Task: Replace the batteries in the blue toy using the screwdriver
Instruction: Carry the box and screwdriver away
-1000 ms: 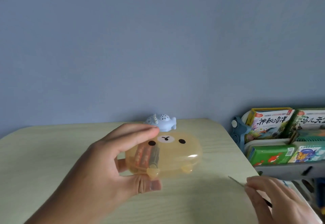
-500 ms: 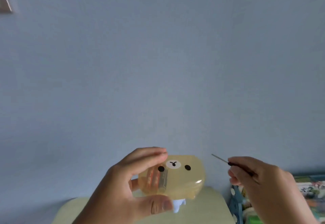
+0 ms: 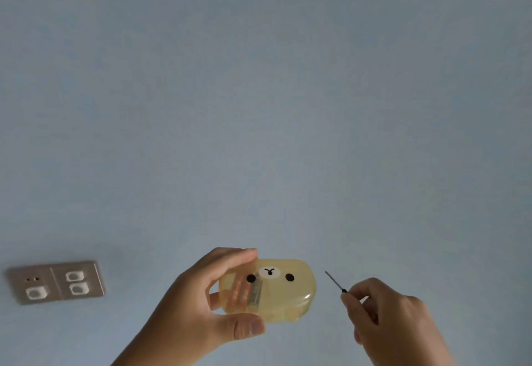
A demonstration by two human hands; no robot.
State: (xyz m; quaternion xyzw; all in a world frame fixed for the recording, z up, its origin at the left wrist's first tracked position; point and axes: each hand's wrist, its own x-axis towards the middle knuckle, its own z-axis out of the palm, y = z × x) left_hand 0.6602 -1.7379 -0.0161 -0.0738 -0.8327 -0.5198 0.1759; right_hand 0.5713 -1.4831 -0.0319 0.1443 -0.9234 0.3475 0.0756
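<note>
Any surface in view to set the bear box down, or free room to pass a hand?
No surface shows, only wall. Free: above both hands, and between the wall socket and the left hand. Tight: the gap between the bear box and the screwdriver in the right hand.

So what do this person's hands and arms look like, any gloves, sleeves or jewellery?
Both are bare. The left hand and right hand wear no gloves, and no ring shows on any finger in view. The left forearm and right forearm show no watch, bracelet or sleeve down to the picture's bottom edge. The left thumbnail is short and looks unpainted.
</note>
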